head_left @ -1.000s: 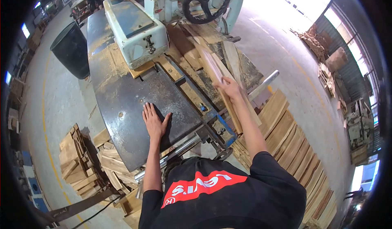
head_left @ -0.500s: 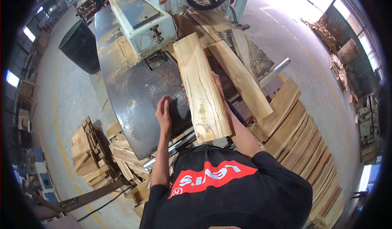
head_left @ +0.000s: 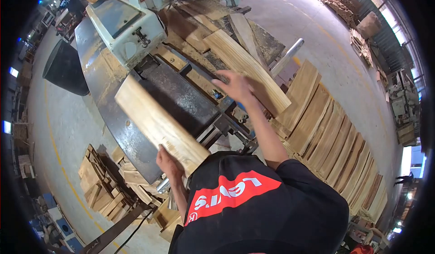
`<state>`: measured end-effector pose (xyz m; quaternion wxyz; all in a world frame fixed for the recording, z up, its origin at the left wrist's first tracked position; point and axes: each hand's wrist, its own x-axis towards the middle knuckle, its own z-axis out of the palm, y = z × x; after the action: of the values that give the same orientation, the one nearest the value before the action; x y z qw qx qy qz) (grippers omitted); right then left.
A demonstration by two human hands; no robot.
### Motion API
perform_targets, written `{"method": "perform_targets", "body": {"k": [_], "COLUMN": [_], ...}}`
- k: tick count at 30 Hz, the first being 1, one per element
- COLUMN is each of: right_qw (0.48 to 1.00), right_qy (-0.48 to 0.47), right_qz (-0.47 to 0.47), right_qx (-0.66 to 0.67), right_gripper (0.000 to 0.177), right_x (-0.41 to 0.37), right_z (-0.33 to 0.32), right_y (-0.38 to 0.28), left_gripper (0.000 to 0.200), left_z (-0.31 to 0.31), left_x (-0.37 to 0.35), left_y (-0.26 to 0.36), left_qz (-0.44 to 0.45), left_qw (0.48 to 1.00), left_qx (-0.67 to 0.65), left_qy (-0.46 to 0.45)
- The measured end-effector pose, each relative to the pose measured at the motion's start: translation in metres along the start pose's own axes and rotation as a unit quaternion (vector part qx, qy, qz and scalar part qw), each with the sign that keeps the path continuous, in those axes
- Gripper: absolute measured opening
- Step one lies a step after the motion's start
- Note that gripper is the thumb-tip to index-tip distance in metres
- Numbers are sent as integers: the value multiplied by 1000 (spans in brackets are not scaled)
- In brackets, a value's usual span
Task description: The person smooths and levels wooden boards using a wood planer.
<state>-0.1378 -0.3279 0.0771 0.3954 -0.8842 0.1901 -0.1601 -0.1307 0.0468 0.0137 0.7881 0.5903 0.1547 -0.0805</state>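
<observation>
**A:** Where is this?

**B:** A workshop with a grey concrete floor. In the middle stands a pale green woodworking machine with a dark steel desk dusted with sawdust.

**A:** And the hands?

**B:** The left hand is closed round the near end of a pale, long wooden plank. The plank slants across the desk from 6 o'clock toward 10 o'clock. I cannot tell whether its far end rests on the steel. The right hand is wide, fingers spread, holding nothing. It is at the edge of a second pale plank, which lies on the heap of boards at 1 o'clock. I can't tell whether it touches the plank or is just above it.

**A:** How would you handle it well?

**B:** I'd judge that one hand at one end is a weak hold on so long a board. It is better to support it nearer the middle and lay it flat on the desk. Fingers should stay on top of the wood.

**A:** Any containers?

**B:** One, a black round bin on the floor at 9 o'clock, just beside the desk. Its mouth faces away, so I cannot tell what is in it. Everything else is loose. There is a row of leaning planks at 3 to 4 o'clock and a pile of short offcuts at 7 o'clock.
</observation>
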Motion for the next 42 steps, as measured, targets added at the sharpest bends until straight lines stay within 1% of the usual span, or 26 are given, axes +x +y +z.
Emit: {"method": "perform_targets", "body": {"k": [1,2,3,5,7,8,10,12,14,15,18,19,22,26,28,29,30,32,33,34,36,37,38,40,41,42], "right_qw": [978,949,943,925,944,951,954,953,946,939,919,911,901,898,903,906,922,948,967,980,988,988,984,965,950,934], "right_qy": [80,78,53,72,58,54,69,96,135,150,190,203,221,213,224,226,221,208,187,164,129,117,105,52,24,3], "right_qz": [-25,34,70,146,142,142,132,116,92,76,29,9,-31,-50,-44,-42,-21,32,48,64,74,72,68,118,143,161], "right_qx": [-191,-304,-322,-343,-293,-269,-259,-263,-280,-298,-345,-358,-372,-382,-363,-355,-316,-239,-168,-95,29,76,123,226,277,319], "right_gripper": [59,76,101,113,118,120,117,113,109,107,100,99,96,92,91,91,88,81,80,78,78,79,80,79,78,76], "right_x": [-6,-17,-18,-40,-58,-64,-71,-78,-83,-85,-90,-90,-92,-102,-106,-106,-105,-105,-104,-101,-99,-99,-97,-97,-98,-99], "right_z": [-15,-31,-39,-59,-70,-73,-74,-70,-62,-60,-55,-54,-55,-64,-62,-63,-66,-74,-76,-77,-73,-72,-72,-71,-69,-67], "right_y": [13,18,54,66,85,91,90,86,79,73,60,59,61,53,54,55,46,20,24,30,28,20,12,-6,-15,-23], "left_gripper": [36,36,37,41,44,44,44,43,42,41,41,41,43,52,58,63,69,73,75,68,55,49,45,39,40,42], "left_z": [-17,-24,-35,-57,-86,-110,-171,-194,-251,-281,-390,-396,-392,-379,-370,-360,-350,-358,-360,-351,-308,-326,-341,-352,-358,-363], "left_x": [3,0,-6,-18,-19,-16,5,10,39,50,77,76,67,36,17,12,2,7,9,10,-5,10,17,27,41,43], "left_y": [1,9,23,49,65,72,57,66,44,35,12,16,13,-1,-11,-12,-13,-27,-33,-32,-2,-12,-24,-37,-50,-52], "left_qz": [20,51,55,70,51,23,47,13,39,31,-53,-77,-123,-123,-83,-43,-8,1,6,6,-106,-128,-125,-119,-107,-111], "left_qw": [999,996,992,971,954,951,952,940,932,929,967,970,967,969,970,969,965,969,971,974,977,975,973,968,960,959], "left_qx": [19,-4,49,144,195,203,165,136,70,63,110,124,158,195,224,243,263,245,236,220,163,145,152,166,185,186], "left_qy": [40,76,107,175,223,234,253,313,354,363,224,194,156,84,39,20,1,24,34,51,92,110,121,143,179,182]}}
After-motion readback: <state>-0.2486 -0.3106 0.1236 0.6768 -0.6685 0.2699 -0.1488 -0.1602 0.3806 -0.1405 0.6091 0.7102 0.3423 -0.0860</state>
